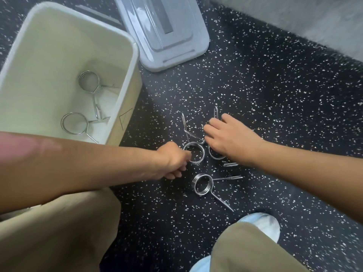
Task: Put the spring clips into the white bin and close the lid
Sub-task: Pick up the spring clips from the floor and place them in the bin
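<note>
The white bin (128, 75) stands open at the left, with two metal spring clips (89, 81) (73, 123) lying on its bottom. Its grey lid (176, 46) lies flat on the floor behind it. Three more spring clips lie on the speckled floor. My left hand (172, 160) is curled on the coil of the left clip (198, 154). My right hand (231, 139) lies over the second clip (215, 156), fingers bent down onto its handles. The third clip (203, 184) lies free, closer to me, touched by neither hand.
The dark speckled floor (275, 95) stretches to the right up to a pale wall base (314, 22). My knees in khaki trousers (59, 232) and a light shoe (263, 222) fill the bottom of the view.
</note>
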The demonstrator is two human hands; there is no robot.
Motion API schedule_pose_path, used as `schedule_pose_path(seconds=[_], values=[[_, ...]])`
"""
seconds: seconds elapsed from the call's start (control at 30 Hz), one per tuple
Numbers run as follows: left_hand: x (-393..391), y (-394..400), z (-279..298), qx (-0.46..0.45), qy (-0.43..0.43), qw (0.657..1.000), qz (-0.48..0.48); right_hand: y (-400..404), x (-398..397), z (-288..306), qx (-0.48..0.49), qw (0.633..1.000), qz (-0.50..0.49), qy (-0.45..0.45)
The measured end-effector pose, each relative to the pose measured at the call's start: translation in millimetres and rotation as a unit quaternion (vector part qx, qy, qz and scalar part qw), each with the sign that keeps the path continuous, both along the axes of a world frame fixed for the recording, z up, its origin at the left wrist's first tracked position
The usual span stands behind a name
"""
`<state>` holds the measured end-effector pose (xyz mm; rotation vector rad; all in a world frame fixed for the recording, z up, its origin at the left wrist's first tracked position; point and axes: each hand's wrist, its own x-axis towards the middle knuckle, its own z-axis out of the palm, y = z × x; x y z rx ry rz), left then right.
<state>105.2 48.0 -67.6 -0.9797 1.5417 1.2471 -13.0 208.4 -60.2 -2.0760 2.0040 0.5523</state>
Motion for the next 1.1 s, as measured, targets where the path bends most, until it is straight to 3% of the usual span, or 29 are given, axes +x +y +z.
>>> schedule_pose_path(seconds=[0.4, 0.77, 1.1], values=[[-6.3, -14.6, 18.7, 0.003, 0.077, 0.997, -0.023, 37.2, -6.4, -0.3, -0.065, 0.997, -0.043, 0.003], [-16.5, -30.3, 61.4, 0.008, 0.154, 0.987, -0.040, 28.8, -20.4, 30.6, -0.219, 0.974, -0.062, 0.023], [-11.5, -57.6, 92.9, 0.097, 0.198, 0.969, -0.108, 0.2, -28.1, 63.8, -0.324, 0.937, -0.115, 0.066]])
